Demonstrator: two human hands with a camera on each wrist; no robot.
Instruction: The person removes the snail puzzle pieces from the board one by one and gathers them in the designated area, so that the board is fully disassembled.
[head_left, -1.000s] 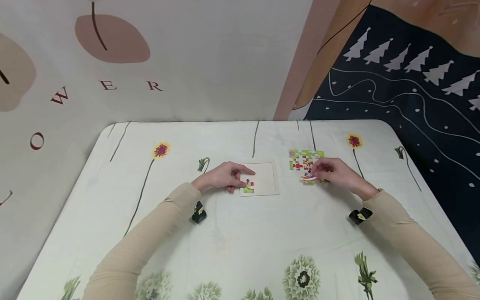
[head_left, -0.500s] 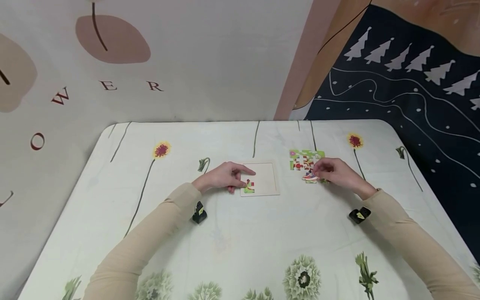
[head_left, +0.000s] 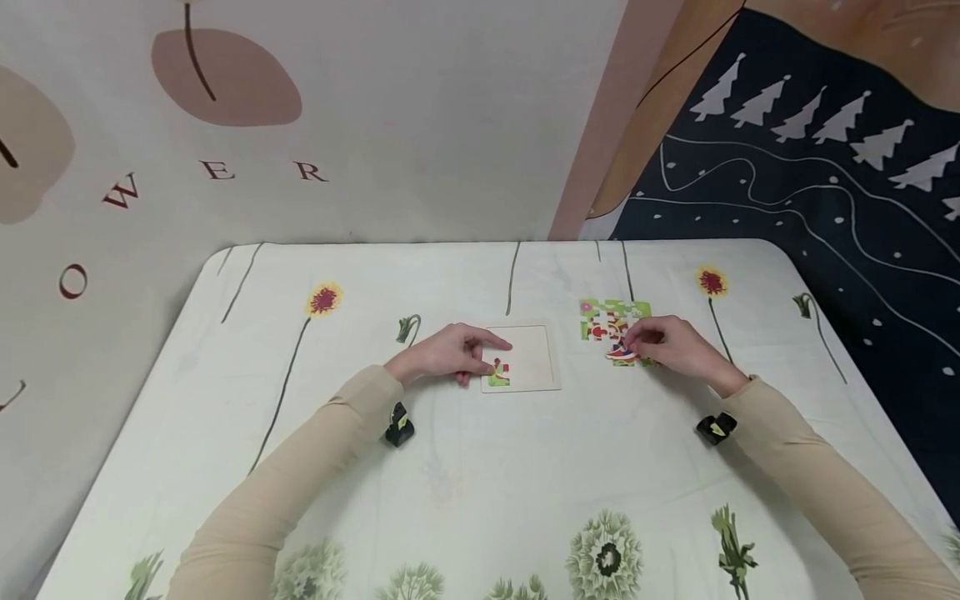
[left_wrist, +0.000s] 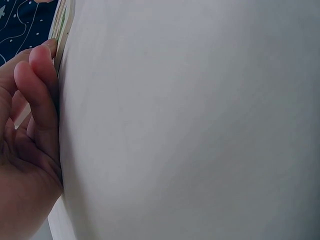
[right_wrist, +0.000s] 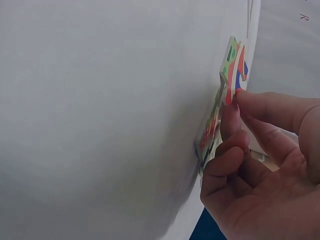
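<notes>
A pale puzzle board [head_left: 531,358] lies near the middle of the table, with a green and red puzzle piece [head_left: 498,377] in its lower left corner. My left hand [head_left: 448,352] rests at the board's left edge. Its index finger stretches over the board and its thumb touches that corner piece. To the right, my right hand [head_left: 672,342] pinches a red, white and blue puzzle piece [head_left: 619,353] between thumb and fingers. In the right wrist view this puzzle piece [right_wrist: 240,70] stands tilted close over other pieces. Several puzzle pieces [head_left: 588,310] lie grouped under and beyond that hand, partly hidden.
A white tablecloth [head_left: 480,475] printed with flowers covers the table. Behind it rises a pale wall [head_left: 435,150] with printed letters, and a dark blue panel [head_left: 757,183] with white trees stands at the right. Each wrist carries a small black camera [head_left: 400,425].
The pinched puzzle piece has shifted and turned very slightly in my right fingers. My left hand stays in place on the board.
</notes>
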